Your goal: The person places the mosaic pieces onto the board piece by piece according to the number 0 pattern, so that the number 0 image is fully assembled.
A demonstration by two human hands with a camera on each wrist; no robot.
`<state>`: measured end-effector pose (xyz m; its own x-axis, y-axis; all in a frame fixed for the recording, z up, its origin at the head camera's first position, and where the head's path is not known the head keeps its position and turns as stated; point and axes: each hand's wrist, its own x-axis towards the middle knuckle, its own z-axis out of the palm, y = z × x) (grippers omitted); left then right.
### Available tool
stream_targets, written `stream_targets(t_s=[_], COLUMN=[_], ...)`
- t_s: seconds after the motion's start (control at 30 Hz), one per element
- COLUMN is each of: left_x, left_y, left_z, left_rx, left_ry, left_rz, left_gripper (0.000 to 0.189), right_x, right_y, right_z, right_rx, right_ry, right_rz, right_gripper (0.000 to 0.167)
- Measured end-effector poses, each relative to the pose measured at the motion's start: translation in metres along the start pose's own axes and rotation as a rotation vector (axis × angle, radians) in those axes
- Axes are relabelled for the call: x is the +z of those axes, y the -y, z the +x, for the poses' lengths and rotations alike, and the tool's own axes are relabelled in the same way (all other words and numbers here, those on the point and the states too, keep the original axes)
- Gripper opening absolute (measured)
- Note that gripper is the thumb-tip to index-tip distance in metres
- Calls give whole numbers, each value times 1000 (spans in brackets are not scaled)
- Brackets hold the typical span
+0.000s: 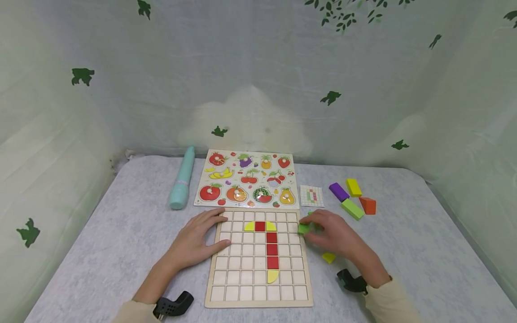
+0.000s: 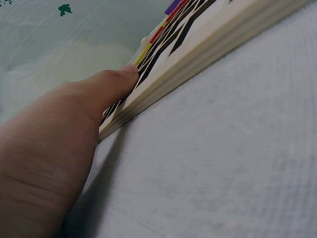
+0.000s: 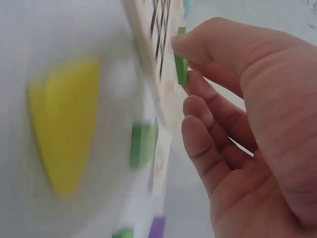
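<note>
A wooden grid board (image 1: 239, 279) lies on the table, with red squares (image 1: 272, 250) and yellow quarter-round pieces (image 1: 273, 276) set in its cells. My left hand (image 1: 196, 240) rests on the board's left edge, fingers stretched and thumb on the rim, as the left wrist view also shows. Beside the board's right edge my right hand (image 1: 335, 233) pinches a green block (image 3: 181, 57) between thumb and fingertips. A second green block (image 3: 143, 146) lies on the table near that hand. Below it is a yellow quarter-round piece (image 1: 329, 257), large in the right wrist view.
Behind the grid stands a fruit puzzle board (image 1: 246, 179), lying flat, with a turquoise tapered object (image 1: 182, 181) to its left. A small pattern card (image 1: 311, 196) lies right of it. Purple (image 1: 339, 192), yellow (image 1: 353, 187), green (image 1: 352, 209) and orange (image 1: 368, 206) blocks lie farther right.
</note>
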<state>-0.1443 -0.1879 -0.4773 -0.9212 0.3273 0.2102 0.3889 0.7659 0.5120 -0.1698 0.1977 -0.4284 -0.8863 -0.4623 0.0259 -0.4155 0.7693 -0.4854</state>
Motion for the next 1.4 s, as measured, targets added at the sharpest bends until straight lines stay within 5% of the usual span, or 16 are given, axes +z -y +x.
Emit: stream_targets(t_s=[0.33, 0.7, 1.07, 1.4], left_x=[0, 0, 0, 0], left_y=[-1, -1, -1, -1], left_z=[0, 1, 2, -1], left_rx=[0, 0, -3, -6], left_ry=[-6, -9, -6, -10], left_rz=[0, -5, 7, 3], left_gripper=[64, 63, 64, 63], right_x=[17, 35, 48, 52], right_y=[37, 69, 80, 79], right_z=[-1, -7, -9, -11], right_rx=[-170, -223, -326, -352], right_ry=[23, 160, 294, 303], right_rz=[66, 116, 86, 37], right_gripper=[28, 26, 25, 27])
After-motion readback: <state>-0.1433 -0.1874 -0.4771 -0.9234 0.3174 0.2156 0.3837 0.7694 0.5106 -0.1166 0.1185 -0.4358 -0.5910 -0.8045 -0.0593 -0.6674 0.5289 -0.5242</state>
